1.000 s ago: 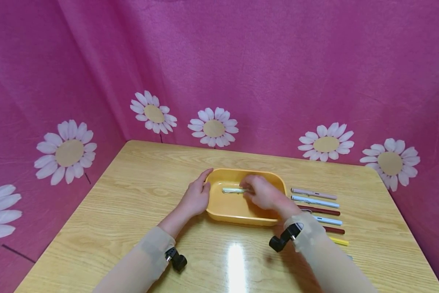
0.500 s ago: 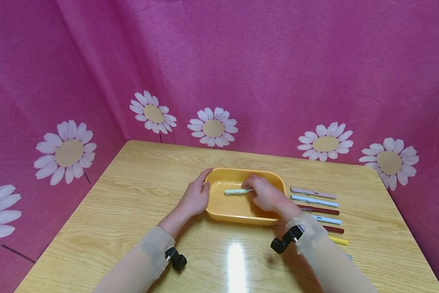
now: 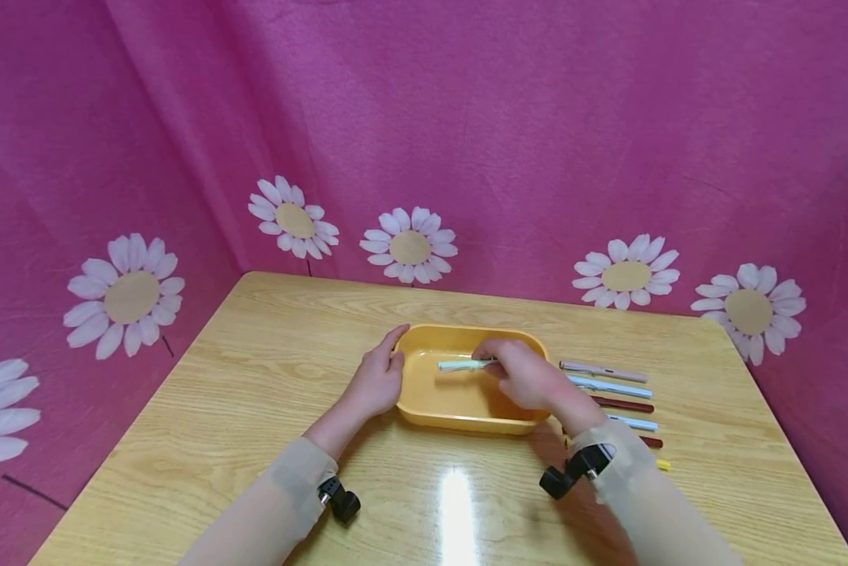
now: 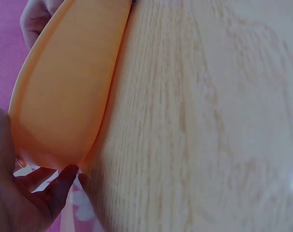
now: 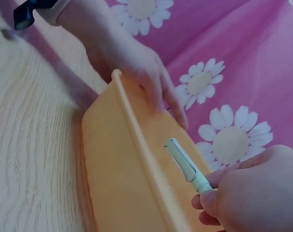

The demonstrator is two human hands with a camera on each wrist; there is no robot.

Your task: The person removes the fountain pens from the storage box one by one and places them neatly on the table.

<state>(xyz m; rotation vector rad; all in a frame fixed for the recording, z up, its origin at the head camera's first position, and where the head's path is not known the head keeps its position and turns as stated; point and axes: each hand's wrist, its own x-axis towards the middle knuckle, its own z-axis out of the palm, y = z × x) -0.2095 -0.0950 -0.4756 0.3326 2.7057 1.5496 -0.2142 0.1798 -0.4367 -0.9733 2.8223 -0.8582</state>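
A pale green pen [image 3: 459, 365] with a metal clip is pinched between the thumb and fingers of my right hand [image 3: 519, 377]. It is held over the inside of a yellow-orange rectangular tray [image 3: 466, 425], its clip end pointing left. In the right wrist view the pen [image 5: 188, 166] slants up past the tray's rim, and its other end is hidden in the hand. My left hand [image 3: 377, 381] holds the tray by its left end, thumb at the rim. The left wrist view shows fingers [image 4: 64, 186] against the tray's outer end wall.
Right of the tray lies a column of pens: a lilac pen [image 3: 607, 372], a light blue pen [image 3: 618, 387], a dark red pen [image 3: 629, 405] and several more, including a yellow pen [image 3: 663, 464] partly behind my right forearm. A pink flowered curtain [image 3: 508, 157] backs the wooden table [image 3: 310, 338].
My right hand has lifted the pale green pen from the tray's floor and moved slightly right with it. The left hand has stayed on the tray's left end.
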